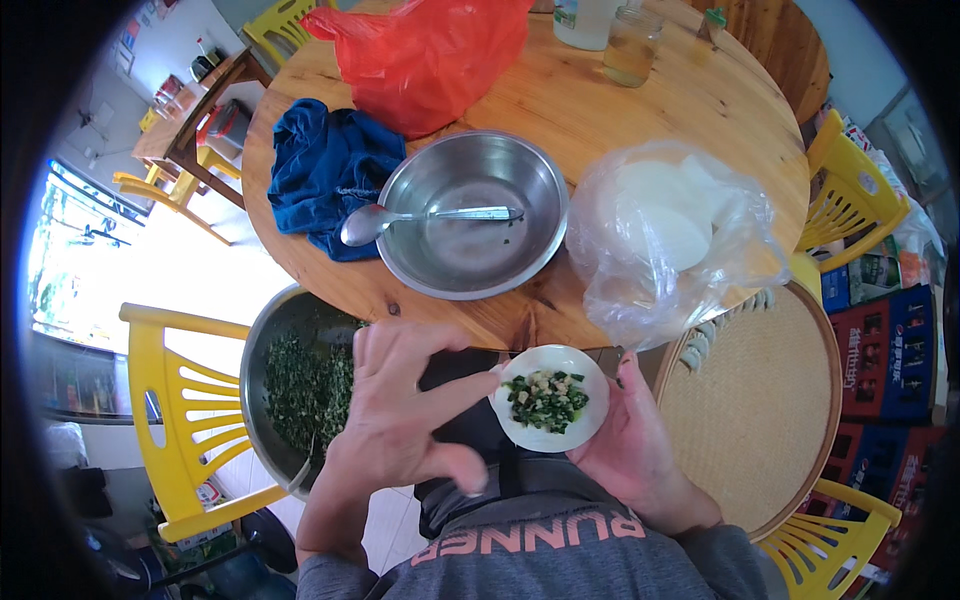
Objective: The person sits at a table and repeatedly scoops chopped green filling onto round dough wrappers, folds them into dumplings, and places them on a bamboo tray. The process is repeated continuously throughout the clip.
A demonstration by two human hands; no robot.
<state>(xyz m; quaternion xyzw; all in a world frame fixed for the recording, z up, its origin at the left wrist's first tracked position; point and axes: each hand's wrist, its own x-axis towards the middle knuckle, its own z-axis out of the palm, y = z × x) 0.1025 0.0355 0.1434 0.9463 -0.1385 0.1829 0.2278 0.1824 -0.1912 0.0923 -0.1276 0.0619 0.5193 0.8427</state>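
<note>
My right hand [637, 442] holds a thin white round dumpling wrapper [517, 431] with a heap of chopped green filling and pale bits [549, 401] on it. Just left of the wrapper is my left hand [405, 416], its fingers spread; an index fingertip is at the wrapper's edge, and whether it touches I cannot tell. Beyond them a steel bowl [480, 281] stands on the wooden table, a metal spoon [367, 225] lying across its rim. A clear plastic bag [735, 247] holds a stack of white wrappers [660, 217].
A large steel basin of chopped greens [300, 375] is at left by a yellow chair [161, 420]. At right, a round woven tray [750, 420] carries several dumplings [697, 349] along its rim. The round table [675, 112] also bears a blue cloth [322, 172], red bag [435, 60] and glass jar [634, 49].
</note>
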